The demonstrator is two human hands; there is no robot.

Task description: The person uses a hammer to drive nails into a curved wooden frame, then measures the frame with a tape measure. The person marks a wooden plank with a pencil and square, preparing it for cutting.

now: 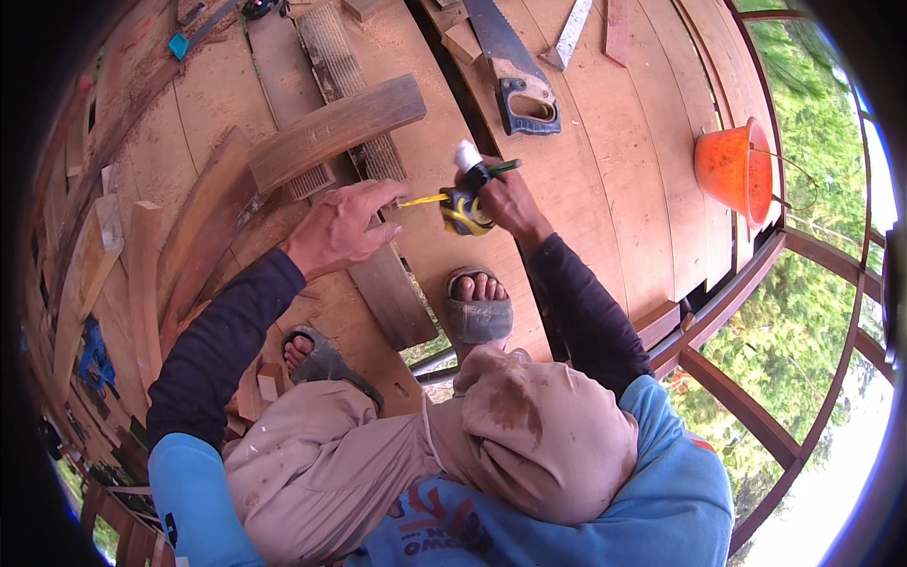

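My right hand (515, 200) is closed around a black-and-yellow tape measure (465, 212). A thin dark green stick, perhaps a pencil (504, 167), pokes out from the same hand, beside a white cylindrical piece (466, 155) whose kind I cannot make out. A short length of yellow tape blade (422, 200) runs out leftward to my left hand (345, 225). There the curled fingers and thumb are at the blade's end; the exact grip is partly hidden. Just beyond my left hand, a wooden plank (340, 130) lies across ridged boards (333, 59).
A handsaw (515, 80) lies ahead on the plank floor, near short wood strips (567, 36). An orange bucket (726, 175) stands at right by the railing (742, 402). Several timber offcuts (90, 274) crowd the left. Gaps run between floorboards; my sandalled feet (480, 307) are close below.
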